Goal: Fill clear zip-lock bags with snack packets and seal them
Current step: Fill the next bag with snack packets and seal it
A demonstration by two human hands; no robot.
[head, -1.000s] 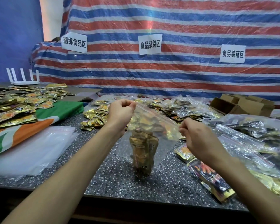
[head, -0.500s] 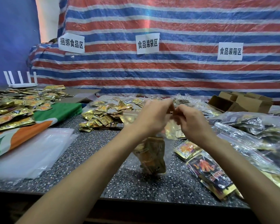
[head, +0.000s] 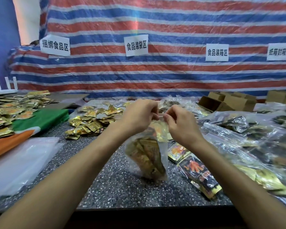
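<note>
Across the back hangs a red, white and blue striped plastic tarpaulin (head: 155, 75), with white paper signs (head: 136, 45) fixed along it. Below it runs the dark speckled stone table (head: 119, 187). At its left lie a green and orange cloth (head: 40, 119) and a stack of flat empty clear bags (head: 20, 159). Filled clear bags (head: 238, 129) pile up at the right, with brown cardboard boxes (head: 228, 101) behind them. Loose gold foil snack packets (head: 91, 123) are heaped mid-table. Up front, the clear zip-lock bag of packets (head: 147, 156) hangs over the table's near middle. The left hand (head: 139, 116) and right hand (head: 180, 124) pinch its top edge, close together.
</note>
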